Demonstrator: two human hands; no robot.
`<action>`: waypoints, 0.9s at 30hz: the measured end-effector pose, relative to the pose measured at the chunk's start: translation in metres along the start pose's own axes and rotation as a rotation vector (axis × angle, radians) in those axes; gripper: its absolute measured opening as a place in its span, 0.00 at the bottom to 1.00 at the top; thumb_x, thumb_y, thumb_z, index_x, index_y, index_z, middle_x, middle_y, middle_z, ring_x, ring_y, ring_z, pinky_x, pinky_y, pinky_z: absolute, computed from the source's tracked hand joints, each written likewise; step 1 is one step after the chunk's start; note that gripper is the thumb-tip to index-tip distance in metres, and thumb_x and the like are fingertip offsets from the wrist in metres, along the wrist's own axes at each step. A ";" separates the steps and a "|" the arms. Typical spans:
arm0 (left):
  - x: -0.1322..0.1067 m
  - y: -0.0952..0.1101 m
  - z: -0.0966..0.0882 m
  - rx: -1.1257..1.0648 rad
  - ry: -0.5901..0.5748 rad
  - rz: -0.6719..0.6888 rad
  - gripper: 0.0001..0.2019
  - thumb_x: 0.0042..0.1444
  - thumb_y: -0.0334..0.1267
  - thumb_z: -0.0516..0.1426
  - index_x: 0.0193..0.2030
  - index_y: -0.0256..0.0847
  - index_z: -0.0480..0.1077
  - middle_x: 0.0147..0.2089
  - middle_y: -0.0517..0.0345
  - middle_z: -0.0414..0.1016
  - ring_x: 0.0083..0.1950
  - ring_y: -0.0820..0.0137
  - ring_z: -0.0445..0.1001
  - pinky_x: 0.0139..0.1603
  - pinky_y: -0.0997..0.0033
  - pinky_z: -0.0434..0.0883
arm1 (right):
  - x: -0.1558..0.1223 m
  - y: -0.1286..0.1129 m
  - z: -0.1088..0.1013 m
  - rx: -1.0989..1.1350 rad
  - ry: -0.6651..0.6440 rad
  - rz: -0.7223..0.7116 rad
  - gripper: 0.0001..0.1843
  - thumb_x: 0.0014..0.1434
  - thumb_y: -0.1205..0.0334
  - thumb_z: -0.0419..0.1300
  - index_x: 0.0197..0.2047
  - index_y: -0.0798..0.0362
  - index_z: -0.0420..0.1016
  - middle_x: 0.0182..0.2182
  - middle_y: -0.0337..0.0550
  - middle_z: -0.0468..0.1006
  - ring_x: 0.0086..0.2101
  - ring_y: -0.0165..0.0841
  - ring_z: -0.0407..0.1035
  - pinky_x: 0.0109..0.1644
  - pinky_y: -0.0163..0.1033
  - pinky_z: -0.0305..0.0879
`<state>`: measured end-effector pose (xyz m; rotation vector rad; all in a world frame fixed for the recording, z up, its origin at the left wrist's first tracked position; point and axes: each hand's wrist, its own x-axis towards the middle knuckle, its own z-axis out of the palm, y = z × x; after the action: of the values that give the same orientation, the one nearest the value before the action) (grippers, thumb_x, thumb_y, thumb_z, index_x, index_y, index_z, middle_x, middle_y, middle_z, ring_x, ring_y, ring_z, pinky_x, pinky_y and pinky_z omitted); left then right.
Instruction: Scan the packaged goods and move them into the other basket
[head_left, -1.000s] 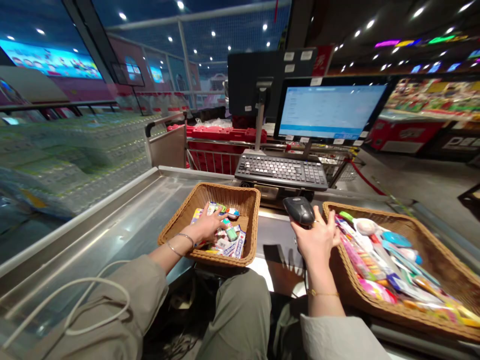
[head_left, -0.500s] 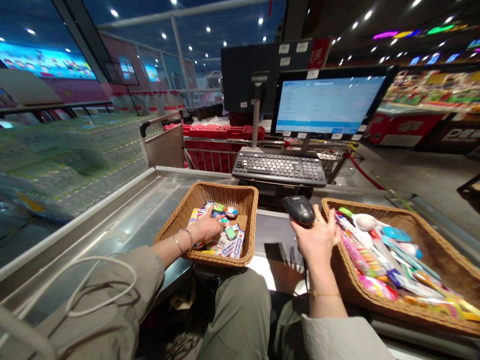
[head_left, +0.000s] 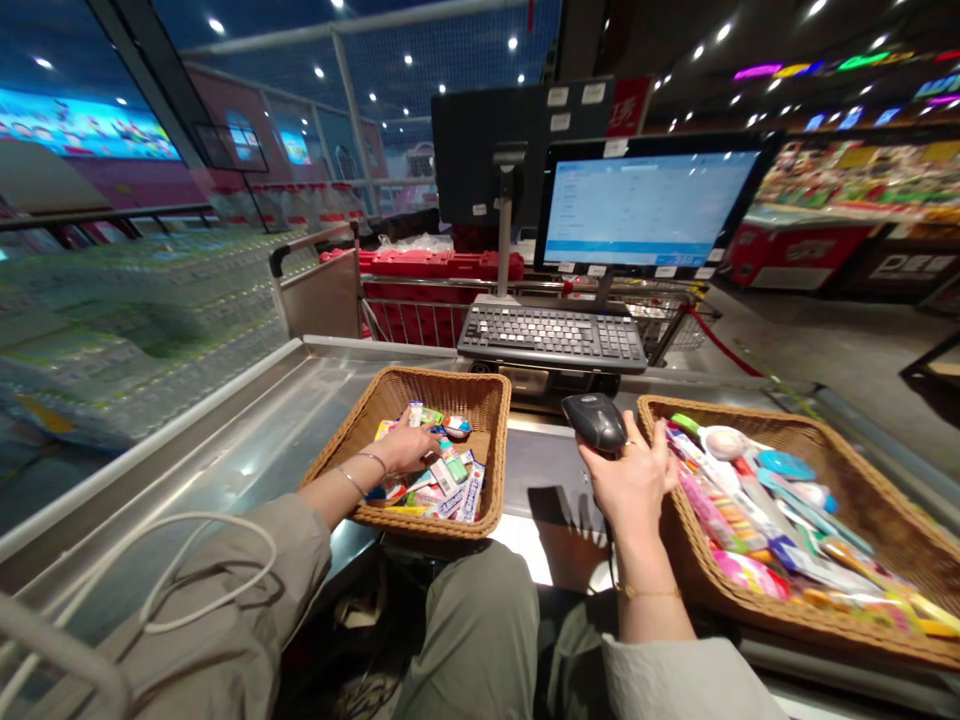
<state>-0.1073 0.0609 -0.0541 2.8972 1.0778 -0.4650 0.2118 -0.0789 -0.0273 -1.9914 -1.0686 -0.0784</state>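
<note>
My left hand (head_left: 405, 449) reaches into the small wicker basket (head_left: 480, 395) and its fingers close on a small white packet (head_left: 415, 414) among several colourful packets. A black barcode scanner (head_left: 595, 421) is gripped in my right hand (head_left: 631, 476), held over the gap between the two baskets. The large wicker basket (head_left: 877, 500) on the right is full of toothbrush packs and other long items (head_left: 757, 500).
A keyboard (head_left: 553, 338) and lit screen (head_left: 645, 208) stand behind the baskets on the steel checkout counter (head_left: 262, 440). A shopping cart with red crates (head_left: 427, 290) sits beyond. Shrink-wrapped bottle packs (head_left: 112, 320) lie at left. A white cable (head_left: 210, 560) crosses my left sleeve.
My left hand has drawn back a little in the small basket and pinched a white packet. My right hand and the scanner have stayed put.
</note>
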 end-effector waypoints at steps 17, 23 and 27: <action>0.013 0.005 0.013 -0.005 -0.048 0.127 0.05 0.50 0.39 0.67 0.35 0.49 0.79 0.66 0.59 0.71 0.74 0.51 0.55 0.68 0.27 0.30 | -0.001 0.006 0.005 -0.024 0.024 -0.022 0.27 0.51 0.46 0.59 0.49 0.53 0.80 0.61 0.55 0.71 0.67 0.51 0.50 0.67 0.62 0.45; 0.015 -0.001 0.022 -0.050 -0.096 0.122 0.13 0.48 0.39 0.67 0.42 0.54 0.79 0.67 0.62 0.70 0.76 0.48 0.49 0.67 0.24 0.28 | 0.000 0.004 0.004 -0.030 0.019 -0.012 0.26 0.50 0.45 0.59 0.47 0.52 0.80 0.61 0.52 0.71 0.67 0.50 0.50 0.66 0.63 0.44; 0.013 -0.001 0.023 -0.064 -0.082 0.114 0.11 0.48 0.37 0.67 0.40 0.52 0.80 0.65 0.61 0.72 0.76 0.48 0.49 0.68 0.26 0.29 | 0.000 0.002 0.003 -0.023 0.015 0.000 0.29 0.49 0.44 0.59 0.48 0.53 0.80 0.63 0.55 0.69 0.66 0.51 0.52 0.66 0.62 0.45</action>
<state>-0.1048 0.0668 -0.0799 2.8372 0.8943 -0.5298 0.2126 -0.0774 -0.0302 -2.0081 -1.0626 -0.1055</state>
